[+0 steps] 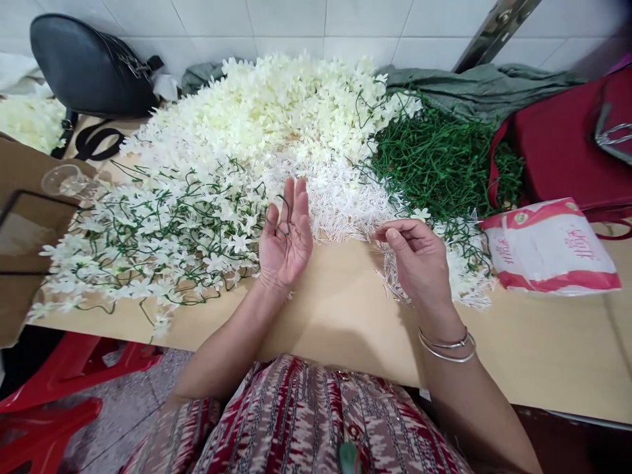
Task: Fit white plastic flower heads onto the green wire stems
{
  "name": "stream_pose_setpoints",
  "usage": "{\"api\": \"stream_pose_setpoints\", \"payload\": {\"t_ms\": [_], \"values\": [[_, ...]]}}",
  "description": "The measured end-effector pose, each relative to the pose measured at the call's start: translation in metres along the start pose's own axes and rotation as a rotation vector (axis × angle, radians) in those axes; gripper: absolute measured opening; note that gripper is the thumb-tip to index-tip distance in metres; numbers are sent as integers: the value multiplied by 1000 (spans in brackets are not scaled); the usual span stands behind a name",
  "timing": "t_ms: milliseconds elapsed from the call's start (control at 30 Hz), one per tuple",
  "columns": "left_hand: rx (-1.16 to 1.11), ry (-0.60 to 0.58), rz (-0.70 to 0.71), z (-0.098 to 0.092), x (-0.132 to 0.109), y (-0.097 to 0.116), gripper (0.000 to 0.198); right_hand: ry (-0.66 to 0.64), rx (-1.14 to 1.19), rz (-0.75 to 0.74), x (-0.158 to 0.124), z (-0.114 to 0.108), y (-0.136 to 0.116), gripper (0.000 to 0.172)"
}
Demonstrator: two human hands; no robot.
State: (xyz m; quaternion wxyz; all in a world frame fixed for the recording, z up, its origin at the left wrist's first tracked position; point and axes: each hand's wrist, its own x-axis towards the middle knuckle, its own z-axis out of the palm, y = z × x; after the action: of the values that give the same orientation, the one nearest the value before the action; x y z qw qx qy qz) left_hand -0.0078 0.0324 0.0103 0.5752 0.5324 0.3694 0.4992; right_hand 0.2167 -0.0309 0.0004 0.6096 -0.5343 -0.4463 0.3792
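My left hand (pixel 286 247) is palm up with the fingers mostly stretched; a thin dark green plastic stem (pixel 286 214) rests in it, across the fingers and palm. To its left lies a heap of white artificial flowers on green stems (pixel 182 224). My right hand (pixel 419 253) is closed in a pinch, thumb against forefinger, at the near edge of a pile of thin white plastic pieces (pixel 340 204). What its fingertips hold, if anything, is too small to make out. More white pieces (pixel 392 273) lie beside and under this hand.
Loose cream petals (pixel 276 99) are heaped at the back, with green stems (pixel 434 158) to their right. A red bag (pixel 567 145) and a white-and-pink packet (pixel 550 247) lie at right. A black bag (pixel 93 66), a cardboard box (pixel 24 263) and red stools (pixel 83 368) are at left.
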Motion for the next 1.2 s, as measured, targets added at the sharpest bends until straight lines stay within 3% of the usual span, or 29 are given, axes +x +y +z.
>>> {"api": "stream_pose_setpoints", "payload": {"t_ms": [100,233,367,433,567,633,700,800,900,967,1067,1200], "values": [[-99,-36,-79,6,-3,1,57,2,-30,-20,0,0,-3,15],[-155,-252,-168,13,-8,1,61,89,-124,-107,2,-3,-13,13],[-31,-156,-66,5,-9,6,62,184,-250,-205,5,-13,-14,8],[-18,-130,-49,2,-8,7,72,215,-321,-256,7,-17,-12,7],[-277,-191,-166,6,-10,2,105,218,-486,-391,8,-18,-12,6],[-471,-170,-252,11,-13,1,108,229,-596,-491,8,-17,-13,6],[-607,-110,-310,12,-14,2,98,251,-662,-552,8,-17,-14,7],[-646,-23,-319,9,-14,2,66,255,-697,-567,7,-18,-17,9],[-588,-19,-274,1,-12,-2,32,202,-721,-550,5,-21,-21,9],[-554,-48,-249,-3,-12,-6,24,161,-755,-523,3,-23,-24,9],[-579,-73,-254,-4,-14,-6,41,140,-811,-515,-3,-26,-27,9],[-758,34,-359,7,-12,1,72,44,-872,-578,-17,-34,-25,7]]}}
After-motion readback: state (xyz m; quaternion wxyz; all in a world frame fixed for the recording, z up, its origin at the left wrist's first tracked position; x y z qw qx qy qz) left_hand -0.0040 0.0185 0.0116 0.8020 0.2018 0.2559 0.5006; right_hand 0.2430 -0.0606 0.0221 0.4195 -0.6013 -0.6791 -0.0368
